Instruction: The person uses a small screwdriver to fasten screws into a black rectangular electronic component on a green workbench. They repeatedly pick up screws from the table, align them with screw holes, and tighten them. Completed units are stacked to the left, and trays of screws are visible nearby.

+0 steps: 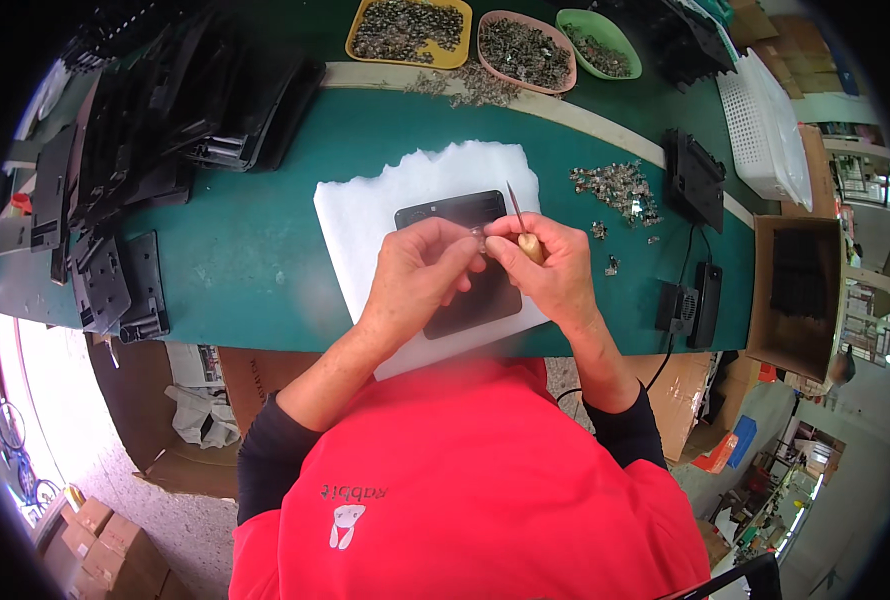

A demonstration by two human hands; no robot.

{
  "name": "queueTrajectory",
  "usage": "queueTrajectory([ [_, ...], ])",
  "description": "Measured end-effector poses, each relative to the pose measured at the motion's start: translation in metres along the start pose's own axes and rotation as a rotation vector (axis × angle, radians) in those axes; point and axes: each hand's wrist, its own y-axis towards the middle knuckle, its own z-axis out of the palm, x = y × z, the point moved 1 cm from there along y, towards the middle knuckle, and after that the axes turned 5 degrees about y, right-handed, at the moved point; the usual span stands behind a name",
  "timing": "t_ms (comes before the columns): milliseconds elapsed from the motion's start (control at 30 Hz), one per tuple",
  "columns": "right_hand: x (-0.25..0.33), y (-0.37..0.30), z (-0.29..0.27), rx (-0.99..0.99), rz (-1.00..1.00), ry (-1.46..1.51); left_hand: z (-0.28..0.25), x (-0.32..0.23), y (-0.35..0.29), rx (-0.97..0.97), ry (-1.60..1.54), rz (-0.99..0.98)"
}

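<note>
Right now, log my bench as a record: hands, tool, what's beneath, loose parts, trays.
Left hand: fingertips closed on a small part, mostly hidden
Right hand: fingertips at the same part, also holding the tool
Tool: pointed, wooden-handled awl, tip away from the body
Beneath: black panel on white foam sheet
Loose parts: small metal pieces right of the sheet
Trays: yellow, pink, green, far side

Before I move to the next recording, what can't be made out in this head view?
In the head view:
Small shiny piece between the left hand and right hand: fingers hide its shape.
Black rectangular panel: both hands cover its middle.
Tiny metal parts in the pink oval bowl: too small to tell individually.
Dark curved object, lower right: cut off by the lower edge.
</note>
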Motion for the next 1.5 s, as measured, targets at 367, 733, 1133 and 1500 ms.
queueTrajectory([
  [367, -0.005, 0.007, -0.011, 0.088, 0.248, 0.309, 0.011, 0.006, 0.008, -0.211, 0.675, 0.588],
  [733, -0.038, 0.039, -0.018, -0.083, 0.110, -0.308, 0.007, 0.012, 0.009, -0.148, 1.300, 0.651],
  [1133, -0.026, 0.037, 0.007, -0.228, -0.080, -0.631, 0.008, 0.015, 0.011, -0.163, 1.273, 0.636],
  [1500, -0.029, 0.038, -0.005, -0.127, 0.316, -0.305, 0.006, 0.018, 0.011, -0.174, 1.240, 0.656],
])
